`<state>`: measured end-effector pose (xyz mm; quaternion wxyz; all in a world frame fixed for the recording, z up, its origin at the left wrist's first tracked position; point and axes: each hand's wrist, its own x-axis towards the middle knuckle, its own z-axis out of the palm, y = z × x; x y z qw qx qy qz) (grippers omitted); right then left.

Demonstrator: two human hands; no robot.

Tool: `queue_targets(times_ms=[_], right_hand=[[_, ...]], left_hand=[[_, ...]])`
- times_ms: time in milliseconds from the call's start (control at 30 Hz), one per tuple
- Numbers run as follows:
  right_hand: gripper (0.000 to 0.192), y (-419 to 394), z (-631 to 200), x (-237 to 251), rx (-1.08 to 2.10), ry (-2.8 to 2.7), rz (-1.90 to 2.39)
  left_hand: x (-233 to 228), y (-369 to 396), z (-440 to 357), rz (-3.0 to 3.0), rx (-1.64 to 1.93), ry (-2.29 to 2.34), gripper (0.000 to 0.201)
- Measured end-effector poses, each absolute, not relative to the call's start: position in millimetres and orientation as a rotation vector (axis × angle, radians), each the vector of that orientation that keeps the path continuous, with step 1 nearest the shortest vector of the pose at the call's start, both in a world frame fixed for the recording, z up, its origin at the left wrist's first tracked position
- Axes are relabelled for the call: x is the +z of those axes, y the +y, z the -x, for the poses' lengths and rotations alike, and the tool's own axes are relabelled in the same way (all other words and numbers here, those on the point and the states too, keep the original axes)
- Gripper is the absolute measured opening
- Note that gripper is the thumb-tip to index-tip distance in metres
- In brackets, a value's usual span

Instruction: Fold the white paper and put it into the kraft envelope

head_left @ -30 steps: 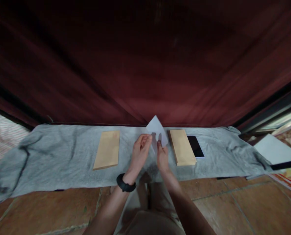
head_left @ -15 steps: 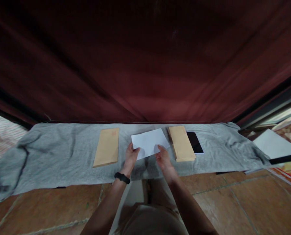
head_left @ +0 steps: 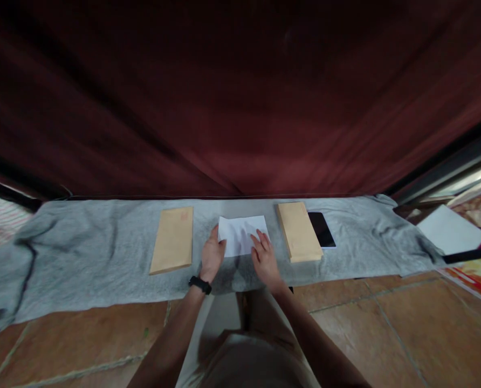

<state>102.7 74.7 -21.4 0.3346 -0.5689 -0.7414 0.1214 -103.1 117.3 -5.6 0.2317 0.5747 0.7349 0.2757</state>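
A white sheet of paper lies on the grey cloth in front of me, its upper left corner slightly lifted. My left hand grips the sheet's left edge, thumb at the near corner. With fingers spread, my right hand rests on the right part of the paper. To the left is a brown envelope pile with a small reddish mark near its top. A thicker stack of brown envelopes sits to the right, beside a dark-screened phone or tablet.
The grey cloth covers a long narrow surface. Behind it hangs a dark red curtain. Tiled floor shows below. At the far right are a white sheet-like item and a colourful printed item.
The paper has gone from tilted and held by both hands to flatter and level on the cloth. My right hand has let go of its edge and spread its fingers on top.
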Motion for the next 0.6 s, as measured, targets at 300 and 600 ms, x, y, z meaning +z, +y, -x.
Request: queue_targets(times_ms=[300, 600], right_hand=[[0.045, 90.3, -87.2, -24.9, 0.188, -2.301, 1.515], [0.057, 88.0, -91.1, -37.4, 0.190, -2.313, 1.489]], left_hand=[[14.1, 102.5, 89.4, -1.851, 0.717, 2.259, 0.054], [-9.3, 122.3, 34.6, -2.367, 0.540, 1.484, 0.051]])
